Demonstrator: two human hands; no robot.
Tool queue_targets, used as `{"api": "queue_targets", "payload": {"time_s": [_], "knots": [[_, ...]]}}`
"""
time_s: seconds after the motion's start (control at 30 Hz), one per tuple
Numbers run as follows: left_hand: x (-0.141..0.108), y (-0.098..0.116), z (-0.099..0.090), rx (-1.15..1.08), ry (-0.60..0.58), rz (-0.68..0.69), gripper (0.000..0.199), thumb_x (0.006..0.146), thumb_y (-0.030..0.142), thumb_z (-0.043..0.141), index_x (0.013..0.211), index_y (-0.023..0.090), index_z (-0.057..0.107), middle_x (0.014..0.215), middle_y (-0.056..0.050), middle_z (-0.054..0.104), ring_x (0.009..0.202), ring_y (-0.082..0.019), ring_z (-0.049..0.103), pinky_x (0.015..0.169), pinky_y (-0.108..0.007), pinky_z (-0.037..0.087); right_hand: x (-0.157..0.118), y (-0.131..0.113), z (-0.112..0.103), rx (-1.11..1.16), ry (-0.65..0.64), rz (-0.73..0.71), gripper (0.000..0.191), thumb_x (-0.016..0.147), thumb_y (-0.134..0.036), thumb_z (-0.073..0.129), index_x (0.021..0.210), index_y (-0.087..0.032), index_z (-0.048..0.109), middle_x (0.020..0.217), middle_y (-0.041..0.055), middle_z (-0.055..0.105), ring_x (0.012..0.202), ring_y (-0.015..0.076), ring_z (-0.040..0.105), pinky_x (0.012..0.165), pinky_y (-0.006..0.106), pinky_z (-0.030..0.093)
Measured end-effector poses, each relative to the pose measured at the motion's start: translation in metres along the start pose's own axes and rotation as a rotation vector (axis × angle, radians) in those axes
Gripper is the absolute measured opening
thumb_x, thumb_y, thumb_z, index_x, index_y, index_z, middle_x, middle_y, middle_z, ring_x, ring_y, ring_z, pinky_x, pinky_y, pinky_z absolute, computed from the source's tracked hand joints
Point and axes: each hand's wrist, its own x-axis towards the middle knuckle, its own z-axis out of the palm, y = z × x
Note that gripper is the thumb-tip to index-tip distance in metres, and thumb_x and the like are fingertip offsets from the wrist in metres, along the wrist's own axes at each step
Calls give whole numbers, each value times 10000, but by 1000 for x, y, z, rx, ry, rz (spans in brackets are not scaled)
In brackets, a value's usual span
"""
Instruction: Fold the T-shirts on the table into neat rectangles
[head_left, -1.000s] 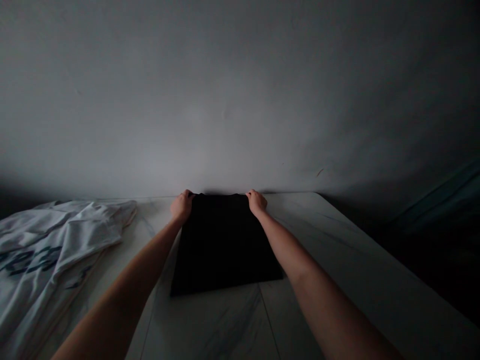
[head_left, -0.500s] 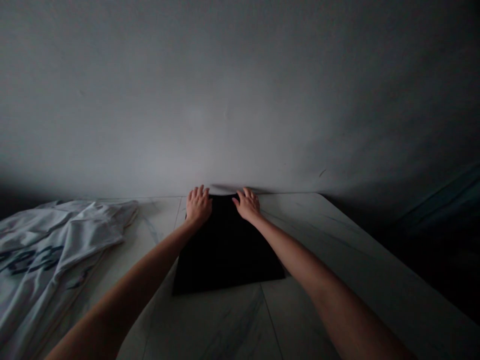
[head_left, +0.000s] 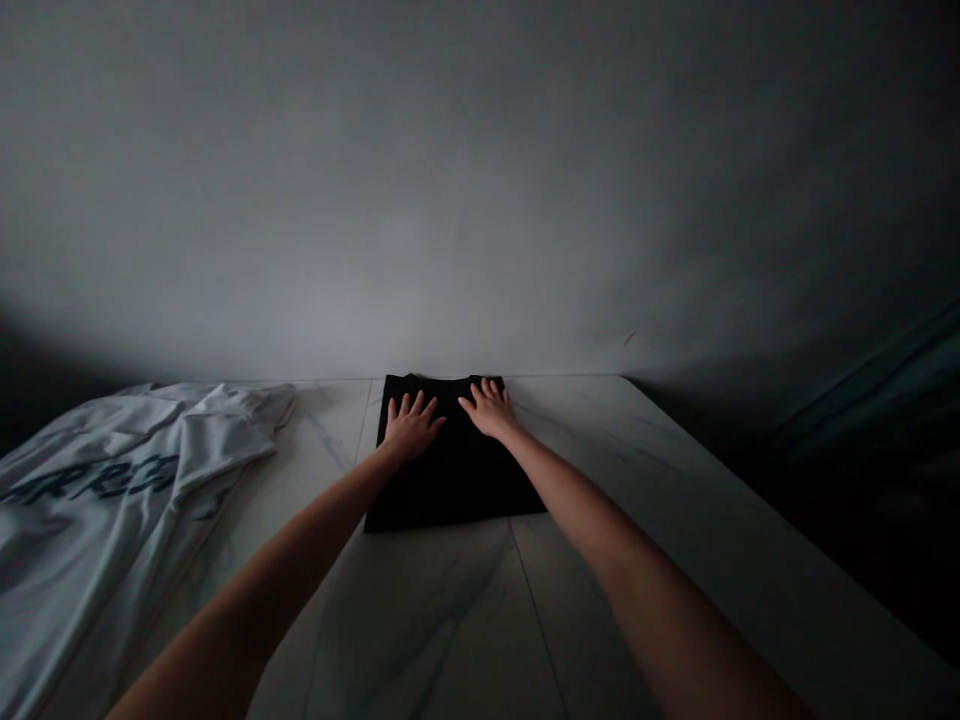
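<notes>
A black cloth (head_left: 457,480), dark and flat, lies on the marble-patterned table near the wall. My left hand (head_left: 410,425) rests on its upper left part with the fingers spread. On the upper right part lies my right hand (head_left: 489,407), palm down, its fingers apart. Neither hand is closed on the fabric. Parts of the cloth's sides are hidden under my hands and forearms.
A light garment (head_left: 127,480) with dark lettering lies rumpled on the left of the table (head_left: 442,620). The grey wall (head_left: 450,200) rises behind the table's back edge. Dark greenish fabric (head_left: 862,390) shows beyond the table's right edge.
My left hand has moved a little right and down, off the cloth's upper left corner, which now shows. My right hand has shifted slightly left. The cloth's near edge appears higher in view.
</notes>
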Motion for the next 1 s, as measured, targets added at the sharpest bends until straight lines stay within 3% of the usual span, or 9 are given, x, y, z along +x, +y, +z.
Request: {"api": "queue_targets", "payload": {"time_s": [0.13, 0.4, 0.53, 0.67, 0.8, 0.9, 1.0], "knots": [[-53, 24, -1, -54, -43, 61, 590, 1014, 553, 302, 1560, 332, 334, 1661, -88, 244, 1511, -418, 195, 1159, -670, 214, -55, -13, 12, 33, -41, -59, 696, 1029, -585, 229, 1586, -172, 298, 1664, 157, 171, 1538, 301, 150, 1215, 508, 147], [-139, 46, -5, -19, -3, 87, 557, 1012, 524, 356, 1554, 413, 295, 1676, -88, 181, 1519, -407, 178, 1147, -700, 192, -170, -15, 29, 11, 117, -93, 665, 1029, -540, 333, 1604, -217, 245, 1663, 143, 174, 1524, 303, 213, 1223, 495, 156], [-165, 42, -3, -16, 34, 103, 543, 1013, 495, 362, 1548, 405, 326, 1663, -63, 241, 1518, -373, 208, 1181, -633, 198, -195, -2, 29, 12, 88, -76, 642, 1035, -536, 319, 1604, -248, 241, 1668, 112, 176, 1534, 283, 181, 1229, 469, 151], [-183, 23, 0, -46, 57, 72, 589, 1009, 463, 365, 1559, 253, 354, 1650, -110, 272, 1525, -317, 218, 1210, -483, 237, -204, 22, 28, 51, 59, 34, 640, 1039, -492, 340, 1600, -197, 255, 1673, 121, 144, 1538, 281, 160, 1230, 449, 157], [-194, 5, -4, -142, 160, -166, 610, 970, 419, 431, 1479, 84, 435, 1557, -210, 416, 1473, -318, 336, 1167, -457, 315, -212, 43, 21, 233, 142, 121, 591, 992, -346, 485, 1532, -124, 395, 1606, 170, 339, 1490, 275, 308, 1210, 438, 237], [-197, -1, -15, -226, 245, -464, 538, 940, 455, 451, 1358, 133, 557, 1408, -217, 557, 1335, -361, 491, 1062, -509, 409, -213, 53, 10, 544, 229, 296, 433, 924, -261, 588, 1344, -153, 599, 1428, 160, 575, 1345, 260, 503, 1095, 394, 407], [-192, -3, -29, -269, 126, -571, 464, 910, 494, 470, 1221, 215, 672, 1329, -188, 610, 1271, -380, 532, 1000, -521, 441, -210, 60, -2, 765, 160, 412, 199, 902, -260, 634, 1032, -131, 714, 1060, 135, 730, 1026, 223, 670, 817, 288, 529]]}}
